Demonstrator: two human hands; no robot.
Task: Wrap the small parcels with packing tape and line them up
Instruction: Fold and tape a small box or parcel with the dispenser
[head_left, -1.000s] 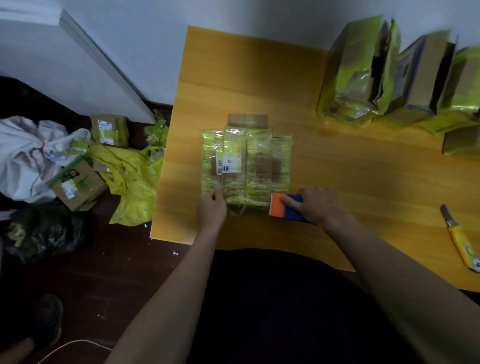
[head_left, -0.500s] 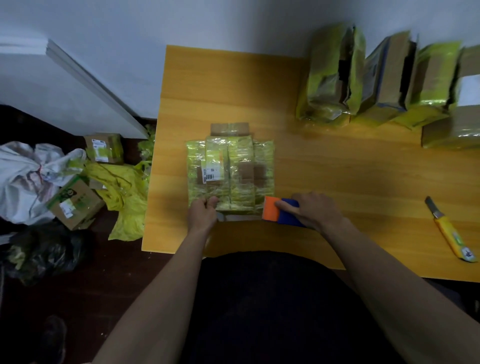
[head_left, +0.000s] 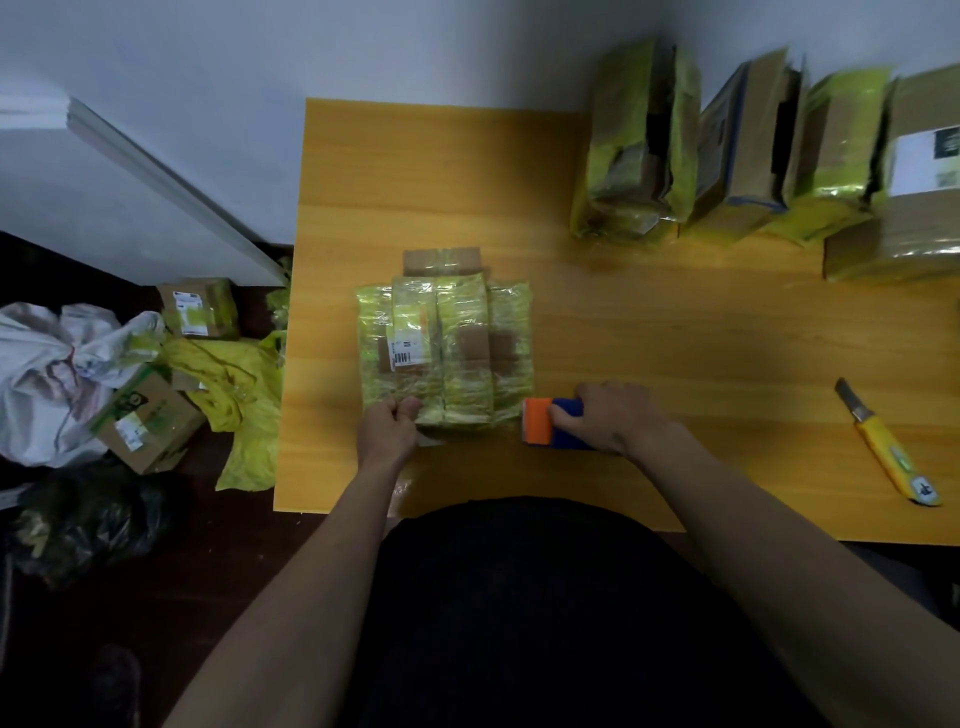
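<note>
- Parcel bundle (head_left: 445, 349), wrapped in yellow-green tape, lies flat near the desk's (head_left: 649, 338) front left, a barcode label on its top.
- Left hand (head_left: 387, 431) sits at the bundle's near left corner, fingers curled and pinching the wrapping there.
- Right hand (head_left: 615, 418) is just right of the bundle, fingers clamped round the orange-and-blue tape dispenser (head_left: 550, 423), which rests on the desk beside the bundle's near right corner.
- Along the far right edge, wrapped parcels (head_left: 737, 156) stand in a row against the wall.
- A yellow utility knife (head_left: 891, 447) lies well to the right, blade out.
- On the floor at left: small boxes (head_left: 145, 421), yellow plastic (head_left: 234, 384), a white bag (head_left: 47, 374).
</note>
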